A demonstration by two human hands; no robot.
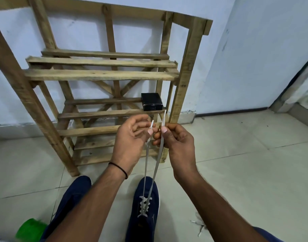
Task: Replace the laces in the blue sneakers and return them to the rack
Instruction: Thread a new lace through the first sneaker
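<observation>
Blue sneakers sit on the tiled floor before the wooden rack [100,74]; the right sneaker [144,206] carries a white lace [156,165]. Both forearms reach forward, raised. The left hand [132,137] pinches one lace end, the right hand [176,142] the other, pulling both strands taut upward. The left sneaker [71,199] lies partly hidden under the arm. No readable writing.

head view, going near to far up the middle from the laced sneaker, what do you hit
Laced blue sneaker → white lace rising from it → left hand and right hand pinching the lace ends → black box on the wooden rack → wall.
</observation>
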